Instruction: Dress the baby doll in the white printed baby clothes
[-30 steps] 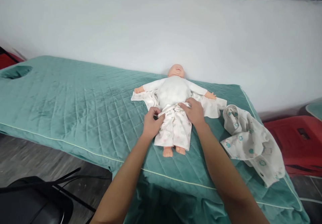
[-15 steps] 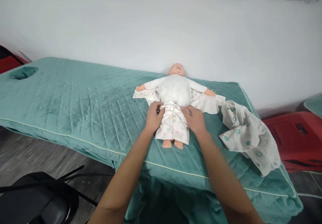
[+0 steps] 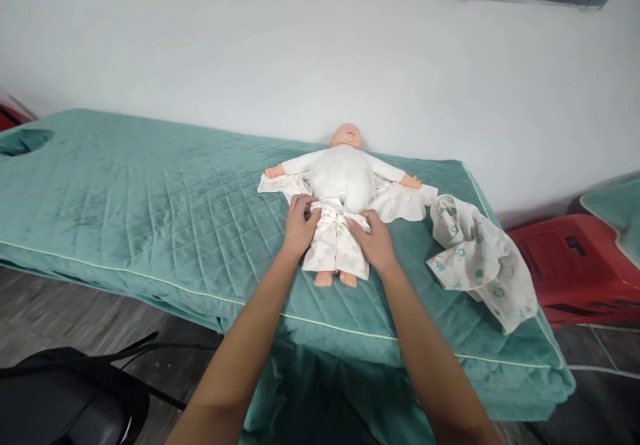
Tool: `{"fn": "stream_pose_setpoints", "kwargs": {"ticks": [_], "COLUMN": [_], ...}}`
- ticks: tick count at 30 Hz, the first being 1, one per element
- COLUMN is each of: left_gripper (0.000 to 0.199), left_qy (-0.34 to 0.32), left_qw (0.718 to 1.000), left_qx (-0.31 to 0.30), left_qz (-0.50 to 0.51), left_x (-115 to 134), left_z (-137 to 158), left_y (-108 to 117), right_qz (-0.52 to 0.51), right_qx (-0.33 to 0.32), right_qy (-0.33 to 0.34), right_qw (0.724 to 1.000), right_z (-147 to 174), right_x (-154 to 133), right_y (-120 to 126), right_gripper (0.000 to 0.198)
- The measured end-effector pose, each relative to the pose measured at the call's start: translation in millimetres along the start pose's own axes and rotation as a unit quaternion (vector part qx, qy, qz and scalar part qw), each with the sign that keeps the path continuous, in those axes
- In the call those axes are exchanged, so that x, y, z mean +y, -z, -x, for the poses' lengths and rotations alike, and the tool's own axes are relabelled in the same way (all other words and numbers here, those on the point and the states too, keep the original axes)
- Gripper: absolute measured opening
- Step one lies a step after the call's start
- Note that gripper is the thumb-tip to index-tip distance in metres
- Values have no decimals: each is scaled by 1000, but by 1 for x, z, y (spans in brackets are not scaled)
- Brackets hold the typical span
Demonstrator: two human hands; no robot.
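A baby doll lies on its back with its head toward the wall and its arms spread out. White printed pants cover its legs, and its feet stick out below the hems. My left hand grips the waistband at the left side, fingers curled over the edge. At the right side of the waistband, my right hand pinches the cloth between thumb and fingers. Under the doll's arms and back lies a spread white printed baby top.
A crumpled white cloth with green prints lies to the right on the green quilted bed. Beyond the bed's right end is a red plastic chair. A black chair stands at the lower left. The wall runs behind.
My right hand has shifted inward over the front of the waistband, and the cloth there is more bunched. The whole view has moved slightly to the right.
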State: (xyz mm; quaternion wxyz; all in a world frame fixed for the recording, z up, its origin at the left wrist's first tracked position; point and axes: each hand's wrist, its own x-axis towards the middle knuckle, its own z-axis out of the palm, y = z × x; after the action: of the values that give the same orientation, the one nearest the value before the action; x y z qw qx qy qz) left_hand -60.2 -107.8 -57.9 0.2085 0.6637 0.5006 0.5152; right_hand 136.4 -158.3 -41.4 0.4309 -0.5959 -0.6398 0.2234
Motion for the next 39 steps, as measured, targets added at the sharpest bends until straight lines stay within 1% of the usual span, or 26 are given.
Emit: {"fn": "stream_pose_setpoints", "kwargs": {"ticks": [4, 7, 12, 16, 17, 19, 20, 21, 23, 26, 28, 30, 32, 35, 37, 39], "left_gripper": [8, 4, 6, 8, 14, 32, 38, 40, 36, 31, 29, 26, 23, 19, 19, 22], "left_qy": [11, 9, -4, -17, -15, -12, -12, -13, -16, -27, -30, -26, -19, -16, -20, -22], "left_qw": [1000, 1000, 999, 999, 998, 997, 996, 996, 996, 996, 996, 996, 997, 997, 997, 997], "left_qx": [-16, -24, -30, -45, -55, -75, -81, -83, -76, -70, -71, -67, -60, -50, -51, -51], "left_qz": [10, 6, -17, -23, -24, -28, -31, -34, -37, -38, -39, -45, -53, -57, -59, -60], "left_x": [2, 4, 10, 14, 14, 15, 15, 15, 14, 12, 11, 10, 10, 13, 17, 22], "left_z": [-2, 1, 29, 49, 51, 51, 51, 50, 48, 47, 47, 44, 40, 38, 43, 55], "left_y": [0, 2, 13, 19, 19, 18, 17, 16, 15, 14, 13, 12, 11, 12, 14, 19], "right_qz": [82, 125, 157, 161, 160, 161, 163, 165, 164, 156, 156, 156, 151, 146, 146, 139], "right_qx": [37, 45, 50, 66, 69, 69, 64, 57, 35, 6, -15, -29, -21, 5, 14, 16], "right_qy": [32, 46, 52, 58, 59, 63, 65, 66, 62, 50, 57, 73, 77, 60, 56, 59], "right_qw": [995, 990, 985, 983, 983, 982, 982, 983, 984, 987, 986, 985, 985, 987, 988, 988], "right_z": [-2, -5, -12, -20, -21, -21, -19, -15, -3, 24, 40, 49, 49, 39, 32, 27], "right_x": [6, 9, 12, 14, 14, 12, 10, 8, 0, -13, -21, -25, -26, -23, -18, -14], "right_y": [-8, -11, -9, -9, -9, -8, -6, -4, 1, 10, 15, 16, 14, 8, 5, 3], "right_gripper": [37, 37, 35, 32, 31, 31, 31, 31, 34, 42, 45, 44, 42, 40, 39, 36]}}
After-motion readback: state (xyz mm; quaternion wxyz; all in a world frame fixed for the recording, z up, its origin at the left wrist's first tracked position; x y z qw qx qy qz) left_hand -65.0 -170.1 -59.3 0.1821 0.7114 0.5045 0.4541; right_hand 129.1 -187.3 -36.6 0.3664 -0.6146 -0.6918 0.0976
